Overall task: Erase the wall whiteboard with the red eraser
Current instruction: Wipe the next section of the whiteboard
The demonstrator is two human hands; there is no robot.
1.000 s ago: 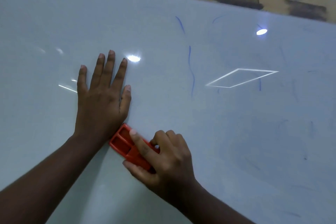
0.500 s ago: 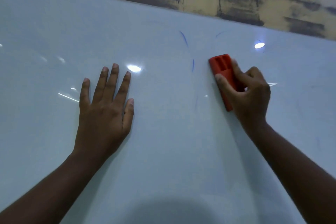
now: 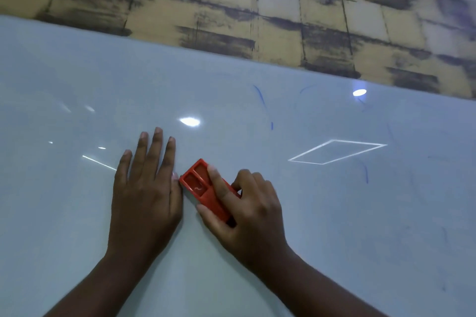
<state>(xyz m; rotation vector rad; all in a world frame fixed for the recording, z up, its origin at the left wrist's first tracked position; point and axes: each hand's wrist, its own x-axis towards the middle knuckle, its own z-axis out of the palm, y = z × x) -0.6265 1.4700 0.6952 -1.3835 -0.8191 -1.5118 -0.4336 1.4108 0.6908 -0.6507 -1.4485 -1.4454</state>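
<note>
Here the red eraser [image 3: 206, 189] lies flat against the whiteboard [image 3: 77, 85], low down and near the middle. The right hand [image 3: 247, 211] grips it: the thumb presses 1 long side, 1 finger lies along the top, and the other fingers curl over the far side. The left hand [image 3: 145, 188] rests flat on the board with straight fingers, holding nothing. Its thumb side sits just beside the eraser's end, maybe touching it.

The eraser looks like hard plastic, with 2 hollow boxes in its back. It is likely light and stiff, so it will not bend when pushed. The smooth plastic may slip a bit, so holding it by the 2 long sides, as now, seems best. Pushing down on the back should keep the wiping side flat on the board. That side is hidden, so I cannot tell how soft it is.

The board is shiny and slick, so the eraser should glide with ease. Thin blue marks [image 3: 261, 100] sit higher up and off to the right, well apart from the eraser.
</note>
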